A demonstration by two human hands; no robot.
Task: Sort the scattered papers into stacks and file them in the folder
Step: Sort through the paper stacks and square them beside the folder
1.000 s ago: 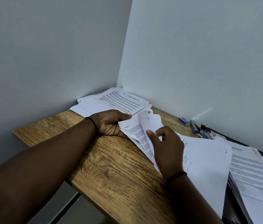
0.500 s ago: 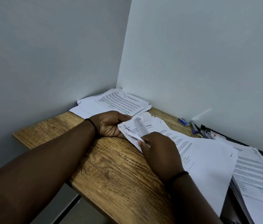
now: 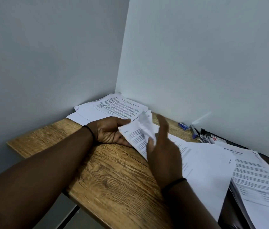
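A bundle of printed papers lies across the middle of the wooden table. My left hand grips its left edge, thumb on top and fingers underneath. My right hand pinches a curled, lifted sheet from the bundle, thumb in front and blurred fingers upright behind it. A second paper stack sits in the wall corner. A third stack rests at the right on a dark folder, most of which is hidden.
Two walls meet behind the table and close off the far side. A small blue box, a blue pen and some small paper items lie along the right wall. The table's front edge runs diagonally on the left.
My right hand has gone from pressing down on the bundle to raising a sheet, with its fingers now upright. My left hand has stayed on the bundle's left edge.
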